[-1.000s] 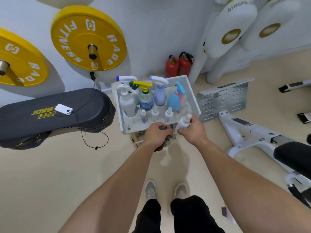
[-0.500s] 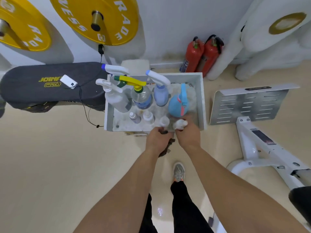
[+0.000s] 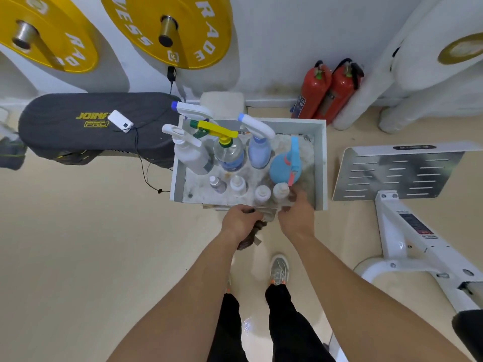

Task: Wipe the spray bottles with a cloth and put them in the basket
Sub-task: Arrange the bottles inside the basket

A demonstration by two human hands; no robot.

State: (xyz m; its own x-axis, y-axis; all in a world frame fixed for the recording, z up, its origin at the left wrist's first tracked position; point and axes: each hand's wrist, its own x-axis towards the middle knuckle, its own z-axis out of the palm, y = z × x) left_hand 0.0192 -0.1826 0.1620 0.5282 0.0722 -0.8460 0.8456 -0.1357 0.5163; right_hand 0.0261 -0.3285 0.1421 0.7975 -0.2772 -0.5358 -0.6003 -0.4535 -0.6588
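Where floor (image 3: 78, 257) meets wall (image 3: 274, 35), basket (image 3: 321, 163) stands, perhaps raised.

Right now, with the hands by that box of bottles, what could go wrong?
1. The right hand is right beside the small white plastic bottle, which stands close to a row of small bottles and the round light-blue spray bottle. A bump could topple several.
2. The dark brown cloth hanging from the left hand at the near edge of the white rectangular basket might snag on it.
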